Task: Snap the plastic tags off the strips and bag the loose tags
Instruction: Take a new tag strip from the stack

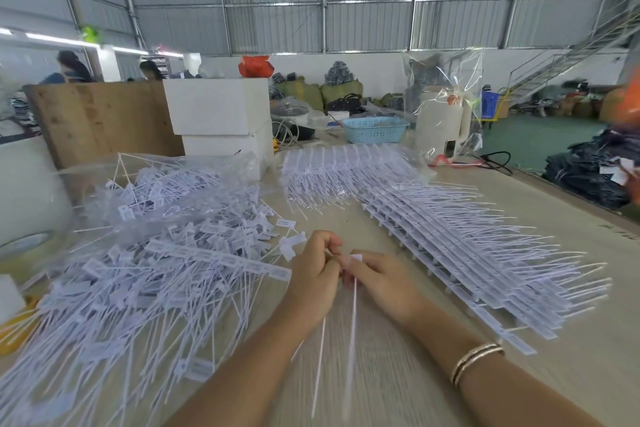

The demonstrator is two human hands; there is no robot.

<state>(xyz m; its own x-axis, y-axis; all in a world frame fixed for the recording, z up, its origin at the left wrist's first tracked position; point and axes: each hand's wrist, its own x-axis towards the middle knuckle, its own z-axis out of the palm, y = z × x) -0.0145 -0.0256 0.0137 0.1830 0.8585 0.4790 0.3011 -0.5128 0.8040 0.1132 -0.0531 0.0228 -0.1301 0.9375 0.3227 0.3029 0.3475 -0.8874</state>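
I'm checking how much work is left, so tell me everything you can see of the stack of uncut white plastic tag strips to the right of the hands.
The stack of uncut white plastic tag strips lies flat on the pale tabletop, right of the right hand and not touching it. Several long flat bars overlap like shingles, running diagonally from far left to near right. Each bar carries a row of small rectangular tags, with thin tails fanning out to the right like a comb. The plastic looks white and stiff. A similar batch lies just beyond it.

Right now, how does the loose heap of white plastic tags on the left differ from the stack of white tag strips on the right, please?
The loose heap of white plastic tags lies jumbled, tails pointing every way; the stack of white tag strips lies ordered, tags joined in rows, tails parallel. The heap sprawls; the stack is compact. Both rest on the table.
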